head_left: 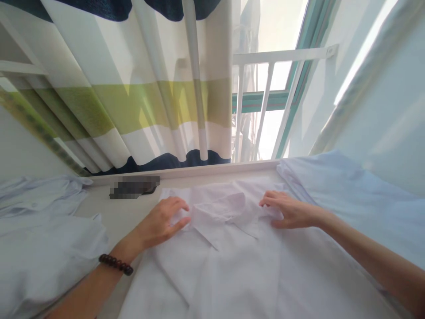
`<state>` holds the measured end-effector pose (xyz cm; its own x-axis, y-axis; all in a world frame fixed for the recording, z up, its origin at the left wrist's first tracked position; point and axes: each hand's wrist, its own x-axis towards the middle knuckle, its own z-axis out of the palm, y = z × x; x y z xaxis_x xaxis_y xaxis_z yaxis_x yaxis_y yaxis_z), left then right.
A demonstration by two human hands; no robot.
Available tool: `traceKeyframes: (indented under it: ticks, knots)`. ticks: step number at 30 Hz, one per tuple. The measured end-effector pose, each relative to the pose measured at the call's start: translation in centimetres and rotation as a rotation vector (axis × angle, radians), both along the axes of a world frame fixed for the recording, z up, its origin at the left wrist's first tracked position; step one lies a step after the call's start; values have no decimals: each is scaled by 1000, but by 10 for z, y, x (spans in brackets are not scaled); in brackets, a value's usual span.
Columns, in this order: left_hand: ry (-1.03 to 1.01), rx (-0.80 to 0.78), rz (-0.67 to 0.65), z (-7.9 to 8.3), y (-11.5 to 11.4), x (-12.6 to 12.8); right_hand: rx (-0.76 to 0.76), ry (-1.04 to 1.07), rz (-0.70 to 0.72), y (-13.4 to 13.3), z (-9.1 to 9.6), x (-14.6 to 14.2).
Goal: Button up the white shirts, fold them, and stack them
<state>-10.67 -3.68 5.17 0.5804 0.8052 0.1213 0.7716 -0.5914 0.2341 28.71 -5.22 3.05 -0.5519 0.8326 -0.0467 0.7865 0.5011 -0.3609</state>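
I have the left hand (172, 217) over the shoulder of a white shirt (239, 274), just left of its collar (229, 208), thumb and fingers curved and apart. The right hand (282, 210) is at the opposite shoulder, its fingers bent and its thumb spread away from them; I cannot tell how firmly either one presses on the cloth. The shirt lies flat between both forearms, front up, collar toward the far edge, its body running down out of my view. A dark beaded bracelet (116, 264) circles the left wrist.

Further out, I see a dark flat object (151, 190), partly pixelated, lying on the pale surface (94, 201) beyond the left hand. Rumpled white garments (43, 243) lie along the left side, and a pale blue folded cloth (348, 190) lies on the right, near the right forearm. Past the far edge hangs a curtain (166, 104) in white, green and dark blue, beside a white railing (285, 55) and a green-framed window (282, 17).
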Motion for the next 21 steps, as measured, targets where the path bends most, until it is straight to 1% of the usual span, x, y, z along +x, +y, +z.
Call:
traceKeyframes:
  ticks: [2,6,8,10,13,16,18,21]
  knots:
    - [52,63,30,-14,-5,8,122,15,-28,-4,-12,-13]
    - [172,2,86,-40,-6,16,285,92,-184,-2,-41,-27]
    - [171,1,91,-51,3,17,344,118,-243,8,-52,-28]
    - [139,21,94,-57,20,18,374,106,-288,25,-57,-29]
    - [111,45,125,-59,55,22,366,57,-340,59,-56,-32]
    - [109,33,148,-52,85,26,332,32,-351,86,-48,-36]
    - [110,13,141,-47,96,27,288,26,-336,93,-40,-35]
    - [125,-31,123,-37,98,27,174,35,-261,92,-23,-28]
